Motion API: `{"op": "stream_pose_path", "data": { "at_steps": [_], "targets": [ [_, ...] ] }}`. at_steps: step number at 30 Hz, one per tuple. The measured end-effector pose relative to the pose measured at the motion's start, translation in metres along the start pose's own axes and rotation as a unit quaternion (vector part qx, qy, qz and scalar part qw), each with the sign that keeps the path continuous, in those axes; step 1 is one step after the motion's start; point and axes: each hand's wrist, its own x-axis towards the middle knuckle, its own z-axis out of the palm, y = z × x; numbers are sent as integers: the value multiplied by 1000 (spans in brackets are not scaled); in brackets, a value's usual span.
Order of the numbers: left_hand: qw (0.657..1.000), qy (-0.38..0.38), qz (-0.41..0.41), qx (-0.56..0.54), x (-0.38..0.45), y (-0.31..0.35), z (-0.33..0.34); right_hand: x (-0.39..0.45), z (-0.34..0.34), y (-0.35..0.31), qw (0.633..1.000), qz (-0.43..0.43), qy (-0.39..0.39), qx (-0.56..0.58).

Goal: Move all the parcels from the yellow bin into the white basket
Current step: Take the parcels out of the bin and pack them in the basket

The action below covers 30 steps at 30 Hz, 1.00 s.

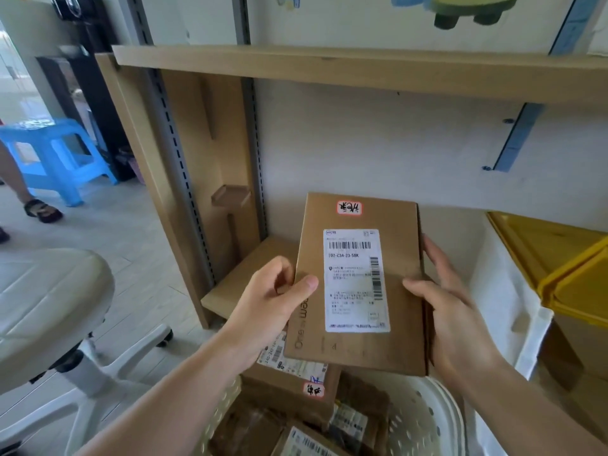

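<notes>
A: Start big. What's around?

B: A wooden shelf unit (230, 126) fills the upper frame. The yellow bin (566, 264) sits at the right edge; the white basket (424, 419) is at bottom centre, already stacked with parcels (289, 386).

A: And the parcel being moved?

B: A flat cardboard box (358, 284), label up, at centre frame above the basket. The left hand (266, 301) pinches its left edge with the thumb on top; the right hand (450, 311) wraps the right edge.

A: What's the risk?

B: I'd say the pile. Dropped flat onto those uneven boxes, it could slide off over the rim, or tip the top one.
</notes>
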Motion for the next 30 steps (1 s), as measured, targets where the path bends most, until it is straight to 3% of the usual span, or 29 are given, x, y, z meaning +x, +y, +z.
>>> {"op": "stream_pose_path", "data": {
  "at_steps": [5,10,14,30],
  "targets": [
    [999,22,17,-36,5,3,-9,2,-6,-4,995,-53,-63,-59],
    [996,5,75,-46,2,4,-18,2,-16,-6,989,-114,-67,-69],
    [996,3,89,-14,1,0,-23,-1,-19,-5,987,-126,-78,-69],
    [994,-31,67,-79,1,1,-34,7,-18,-1,982,-138,-121,-40]
  ]
}}
